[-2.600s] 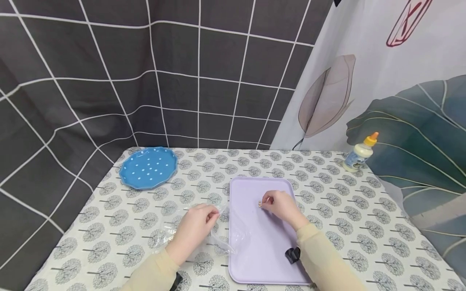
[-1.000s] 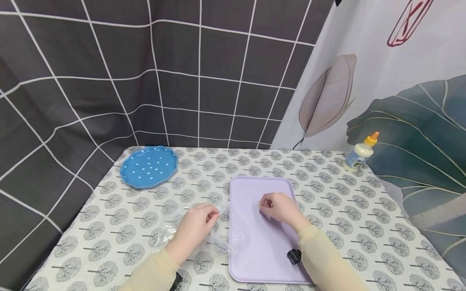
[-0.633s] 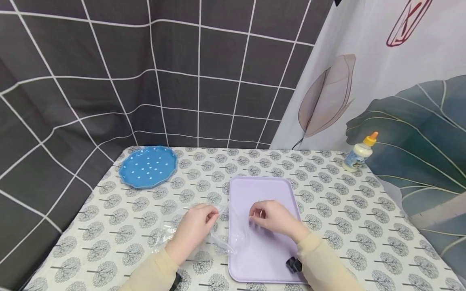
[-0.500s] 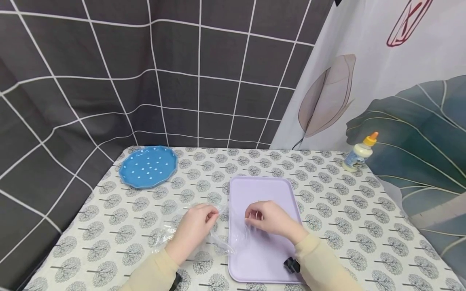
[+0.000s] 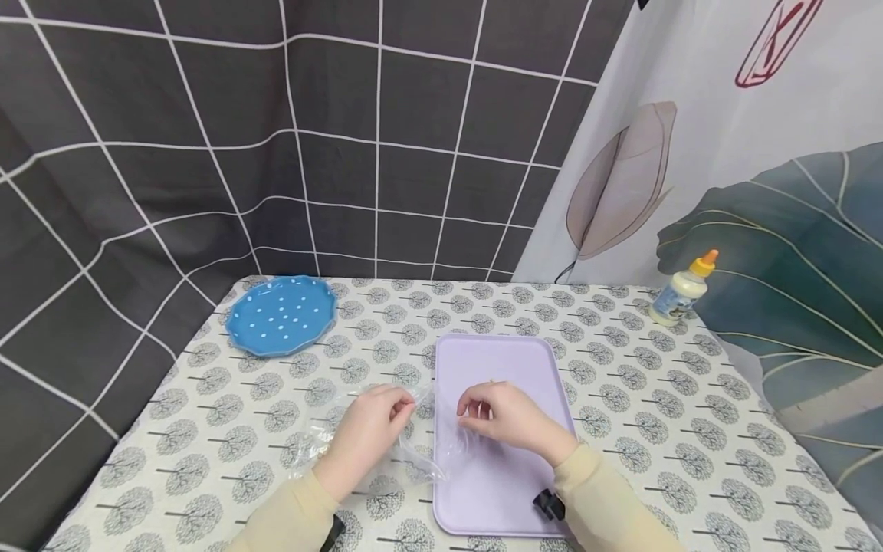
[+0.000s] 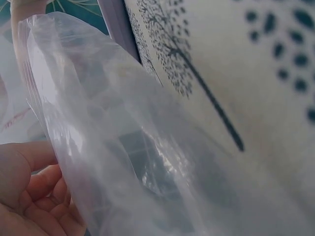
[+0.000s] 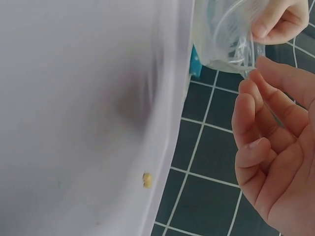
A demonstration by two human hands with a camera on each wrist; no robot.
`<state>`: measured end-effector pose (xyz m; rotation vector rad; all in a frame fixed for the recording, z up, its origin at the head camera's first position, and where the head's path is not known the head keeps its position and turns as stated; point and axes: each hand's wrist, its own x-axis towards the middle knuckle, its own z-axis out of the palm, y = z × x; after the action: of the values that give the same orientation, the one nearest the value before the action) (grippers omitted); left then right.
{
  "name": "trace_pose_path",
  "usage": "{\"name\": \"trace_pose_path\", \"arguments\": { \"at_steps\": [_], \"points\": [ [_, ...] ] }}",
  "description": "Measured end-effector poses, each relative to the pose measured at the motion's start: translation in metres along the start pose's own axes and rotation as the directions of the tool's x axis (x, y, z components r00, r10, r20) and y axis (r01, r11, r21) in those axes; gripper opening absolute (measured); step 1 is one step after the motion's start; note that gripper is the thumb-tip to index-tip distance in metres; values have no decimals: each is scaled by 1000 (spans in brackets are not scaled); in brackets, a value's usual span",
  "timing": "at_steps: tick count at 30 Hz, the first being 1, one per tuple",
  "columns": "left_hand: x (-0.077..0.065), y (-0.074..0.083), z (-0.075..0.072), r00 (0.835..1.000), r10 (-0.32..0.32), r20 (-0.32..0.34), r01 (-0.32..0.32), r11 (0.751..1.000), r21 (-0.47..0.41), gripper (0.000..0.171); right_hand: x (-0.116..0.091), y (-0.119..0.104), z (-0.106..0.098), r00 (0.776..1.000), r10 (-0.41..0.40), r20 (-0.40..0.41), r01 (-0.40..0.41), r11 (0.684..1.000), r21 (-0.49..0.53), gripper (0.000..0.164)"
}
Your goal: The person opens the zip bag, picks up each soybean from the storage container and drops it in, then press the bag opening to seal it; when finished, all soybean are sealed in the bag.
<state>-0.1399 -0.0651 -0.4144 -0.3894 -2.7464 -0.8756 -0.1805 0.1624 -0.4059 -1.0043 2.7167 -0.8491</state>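
A clear plastic zip bag lies over the cloth and the left edge of a lilac tray. My left hand pinches the rim of the bag near its mouth. Above the tray, my right hand has its thumb and fingertips brought close together at the bag's edge, as the right wrist view shows. Whether anything sits between those fingertips I cannot tell. A small yellowish piece rests on the tray near its rim; in the head view the right hand mostly covers it.
A blue dotted plate stands at the back left. At the back right is a glue bottle with an orange nozzle. Dark and pale curtains hang behind the tree-print tablecloth.
From the small pieces on the tray, my right hand has moved left and slightly nearer, over to the bag's edge. My left hand has kept its place on the bag.
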Motion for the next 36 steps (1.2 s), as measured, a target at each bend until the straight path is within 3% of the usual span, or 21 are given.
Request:
{"name": "trace_pose_path", "arguments": {
  "at_steps": [11, 24, 36],
  "points": [
    [1, -1, -1, 1000, 13, -5, -13, 1000, 10, 3, 0, 18, 2, 994, 107, -30, -107, 994, 5, 8],
    [0, -2, -1, 1000, 8, 5, -8, 1000, 7, 5, 6, 46, -1, 951, 281, -125, -291, 954, -73, 11],
    [0, -3, 0, 1000, 2, 13, -2, 1000, 12, 3, 14, 63, -5, 934, 313, -175, -339, 928, -151, 10]
  ]
}}
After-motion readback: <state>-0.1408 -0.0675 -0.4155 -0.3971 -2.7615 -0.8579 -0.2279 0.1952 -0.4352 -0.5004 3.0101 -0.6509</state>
